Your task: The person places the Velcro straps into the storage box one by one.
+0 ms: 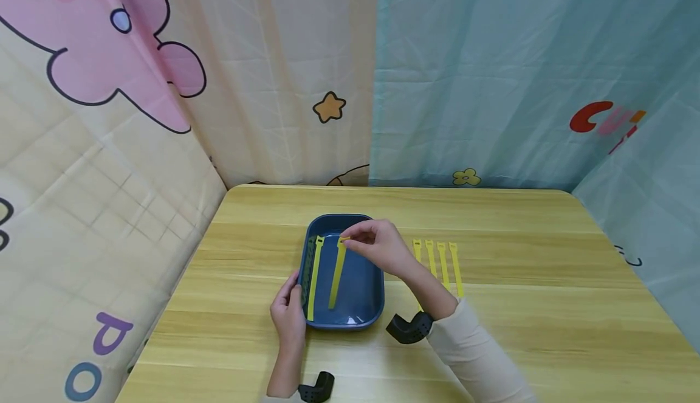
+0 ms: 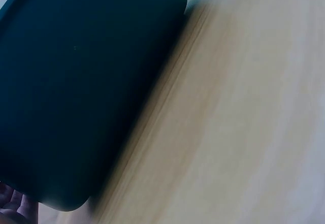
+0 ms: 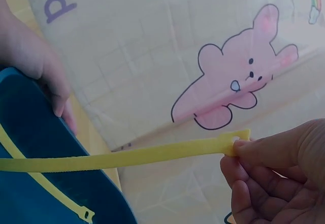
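The left hand (image 1: 288, 318) grips the near-left rim of the blue tray (image 1: 366, 306), its fingers partly hidden. Two yellow straps lie inside; the right hand (image 1: 383, 246) pinches the top end of the second strap (image 1: 336, 272). Four more straps (image 1: 437, 263) lie on the wooden table (image 1: 547, 306), cartoon curtains behind

Right hand (image 1: 380, 246) pinching; left hand (image 1: 288, 316) curled, gripping.

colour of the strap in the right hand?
Yellow. The strap, pinched by the right hand, shows best in the right wrist view.
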`<state>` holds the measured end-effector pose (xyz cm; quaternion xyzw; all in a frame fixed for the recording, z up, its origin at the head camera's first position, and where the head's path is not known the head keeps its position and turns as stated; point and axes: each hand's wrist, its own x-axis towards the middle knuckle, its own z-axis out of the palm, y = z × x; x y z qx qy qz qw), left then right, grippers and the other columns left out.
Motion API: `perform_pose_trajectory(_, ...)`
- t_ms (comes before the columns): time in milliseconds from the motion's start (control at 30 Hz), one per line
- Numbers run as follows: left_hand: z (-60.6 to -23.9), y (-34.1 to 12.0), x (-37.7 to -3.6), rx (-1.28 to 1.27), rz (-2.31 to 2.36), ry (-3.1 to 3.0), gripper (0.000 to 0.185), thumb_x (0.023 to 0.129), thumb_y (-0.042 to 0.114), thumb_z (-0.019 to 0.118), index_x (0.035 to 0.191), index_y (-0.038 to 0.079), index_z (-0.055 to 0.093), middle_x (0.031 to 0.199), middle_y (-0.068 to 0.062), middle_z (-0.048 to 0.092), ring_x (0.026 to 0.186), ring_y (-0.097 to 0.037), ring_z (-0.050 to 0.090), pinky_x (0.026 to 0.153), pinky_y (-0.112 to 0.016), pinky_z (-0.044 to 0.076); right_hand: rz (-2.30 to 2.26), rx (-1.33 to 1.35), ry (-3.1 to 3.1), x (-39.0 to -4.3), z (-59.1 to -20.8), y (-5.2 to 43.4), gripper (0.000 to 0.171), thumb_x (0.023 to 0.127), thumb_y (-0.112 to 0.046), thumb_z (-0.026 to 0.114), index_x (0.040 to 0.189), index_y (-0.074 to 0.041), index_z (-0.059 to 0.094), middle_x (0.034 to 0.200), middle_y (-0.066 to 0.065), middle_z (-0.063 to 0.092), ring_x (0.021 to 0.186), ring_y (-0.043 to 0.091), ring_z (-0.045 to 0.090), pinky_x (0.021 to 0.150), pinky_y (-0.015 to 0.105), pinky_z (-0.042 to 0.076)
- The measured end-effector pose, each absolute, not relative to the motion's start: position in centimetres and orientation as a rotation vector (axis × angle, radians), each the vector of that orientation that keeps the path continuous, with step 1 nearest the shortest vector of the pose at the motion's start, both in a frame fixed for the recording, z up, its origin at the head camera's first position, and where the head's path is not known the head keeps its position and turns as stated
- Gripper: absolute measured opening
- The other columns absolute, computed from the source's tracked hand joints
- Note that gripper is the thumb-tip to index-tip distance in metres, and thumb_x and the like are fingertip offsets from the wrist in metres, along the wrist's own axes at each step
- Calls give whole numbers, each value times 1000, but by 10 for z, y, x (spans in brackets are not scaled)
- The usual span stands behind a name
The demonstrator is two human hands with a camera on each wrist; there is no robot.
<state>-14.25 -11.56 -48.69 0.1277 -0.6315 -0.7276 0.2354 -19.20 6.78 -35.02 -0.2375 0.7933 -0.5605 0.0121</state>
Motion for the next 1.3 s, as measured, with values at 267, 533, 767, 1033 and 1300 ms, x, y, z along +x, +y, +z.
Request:
perform_pose_trajectory(267, -488, -116, -143, 370, -1993, -1736, 30, 90, -2, 45, 117, -11, 57, 120, -22, 56, 109, -11, 52, 84, -14, 42, -1757, -774, 2411, -187, -353, 59, 14, 84, -6, 65, 95, 2, 69, 88, 10, 67, 75, 20, 63, 66, 26, 52)
perform_pose_trajectory(533, -486, -115, -144, 362, -2003, -1735, 30, 91, -1, 46, 117, -9, 58, 119, -19, 57, 108, -14, 53, 84, -15, 43, -1763, -764, 2378, -194, -363, 53, 13, 84, -4, 64, 95, 3, 69, 87, 9, 67, 77, 30, 62, 66, 27, 52)
perform_pose_trajectory(767, -488, -115, -142, 356, -2003, -1718, 30, 90, -2, 46, 117, -10, 58, 119, -21, 57, 107, -11, 53, 83, -15, 43, -1751, -582, 2450, -217, -386, 47, 12, 83, -5, 66, 94, 0, 70, 83, 6, 66, 72, 21, 60, 65, 26, 51)
perform_pose_trajectory(1033, -488, -114, -142, 375, -1988, -1725, 30, 90, -1, 46, 116, -9, 58, 119, -19, 57, 106, -10, 53, 82, -15, 43, -1766, -382, 2457, -234, -408, 42, 12, 81, -5, 68, 92, 1, 71, 83, 6, 67, 74, 20, 61, 68, 28, 51)
perform_pose_trajectory(1300, -486, -114, -141, 379, -2003, -1722, 30, 91, -1, 46, 117, -8, 58, 120, -19, 57, 109, -18, 52, 82, -14, 43, -1758, -300, 2463, -246, -423, 38, 12, 81, -4, 68, 92, 2, 70, 81, 6, 66, 71, 15, 58, 67, 27, 51)
